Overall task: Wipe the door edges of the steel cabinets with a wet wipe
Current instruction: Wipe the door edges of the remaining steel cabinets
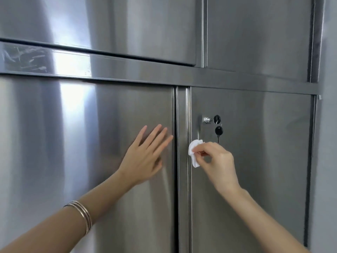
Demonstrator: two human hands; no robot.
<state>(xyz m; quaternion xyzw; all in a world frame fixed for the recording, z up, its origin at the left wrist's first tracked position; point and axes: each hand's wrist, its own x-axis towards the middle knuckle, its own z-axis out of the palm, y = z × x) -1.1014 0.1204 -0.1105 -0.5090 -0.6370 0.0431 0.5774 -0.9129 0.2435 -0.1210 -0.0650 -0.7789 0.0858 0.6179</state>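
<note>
A wall of brushed steel cabinets fills the view. My right hand [217, 161] pinches a crumpled white wet wipe [194, 152] and presses it against the left vertical edge [188, 125] of the lower right door [255, 161], just below the lock. My left hand [144, 157] lies flat, fingers spread, on the lower left door [82, 143], close to its right edge. Thin metal bangles circle my left forearm.
A lock [207, 119] with a black-capped key and a second hanging key [218, 131] sits just above the wipe. A horizontal steel rail [164, 74] separates the lower doors from two upper doors. A grey wall [328, 143] borders the cabinets on the right.
</note>
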